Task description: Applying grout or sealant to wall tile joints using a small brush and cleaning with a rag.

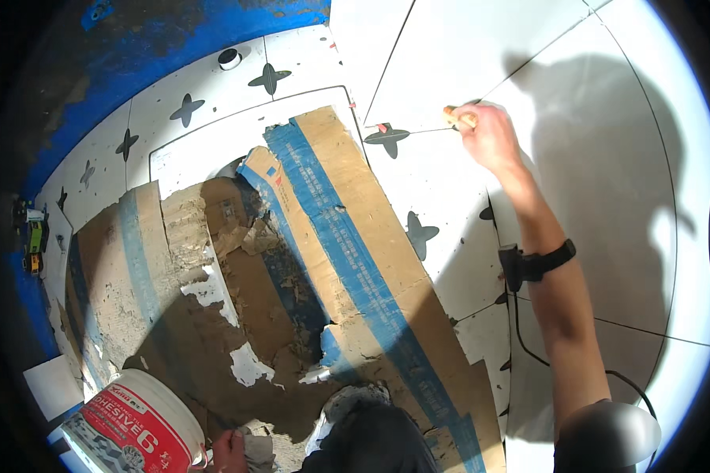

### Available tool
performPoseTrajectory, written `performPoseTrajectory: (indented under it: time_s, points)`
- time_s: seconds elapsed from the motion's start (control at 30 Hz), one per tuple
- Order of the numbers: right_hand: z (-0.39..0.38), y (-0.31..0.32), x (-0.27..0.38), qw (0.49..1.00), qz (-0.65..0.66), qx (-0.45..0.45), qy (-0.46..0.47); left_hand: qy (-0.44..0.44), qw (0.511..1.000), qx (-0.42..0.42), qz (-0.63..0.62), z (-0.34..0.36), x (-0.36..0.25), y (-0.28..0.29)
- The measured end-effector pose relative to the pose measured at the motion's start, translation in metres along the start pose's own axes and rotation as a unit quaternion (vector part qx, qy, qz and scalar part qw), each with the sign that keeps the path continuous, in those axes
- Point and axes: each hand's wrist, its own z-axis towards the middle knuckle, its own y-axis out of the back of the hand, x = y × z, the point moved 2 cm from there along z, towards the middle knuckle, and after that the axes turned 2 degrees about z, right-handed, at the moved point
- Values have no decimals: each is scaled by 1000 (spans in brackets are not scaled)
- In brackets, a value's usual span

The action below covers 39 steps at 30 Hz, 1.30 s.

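Observation:
My right hand (487, 135) reaches far forward, its fingers closed on a small yellowish-tan piece (450, 117), whose kind I cannot make out. It is against the joint where the white wall tiles (465, 55) meet the patterned floor tiles (461, 213). A red tile spacer (383, 128) sits just left of it, by a dark floor motif. Low in the view, my left hand (230, 451) is closed beside a grey, crumpled cloth-like thing (259, 452), which it seems to grip. A white and red bucket (138, 426) stands just left of that hand.
Torn, dusty cardboard (394, 276) with blue stripes covers much of the floor. My knee (379, 441) is at the bottom middle. A round drain-like fitting (229, 59) is at the far left. A black cable (528, 347) runs from my right wrist strap. A green tool (34, 236) lies at the left edge.

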Motion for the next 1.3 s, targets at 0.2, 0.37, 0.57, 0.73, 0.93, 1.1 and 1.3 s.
performPoseTrajectory:
  time_s: [0.2,0.37,0.57,0.73,0.93,1.1,1.3]
  points:
    - [-23,-4,53,988,32,49,146,43,998,2,40,-2,-9,1]
    - [-23,-14,49,976,78,37,200,21,999,-18,21,7,18,-9]
    - [-28,8,97,977,133,44,162,55,996,-40,-60,-3,8,-5]
    - [-24,-34,108,974,39,113,191,63,998,-17,-8,0,13,-3]
    - [-27,-33,107,975,89,87,186,39,997,-55,-44,0,20,-11]
    - [-32,-21,138,974,147,86,147,67,997,-14,-25,2,5,-5]
    - [-5,-53,195,984,-73,-49,154,34,998,-34,-41,8,8,-8]
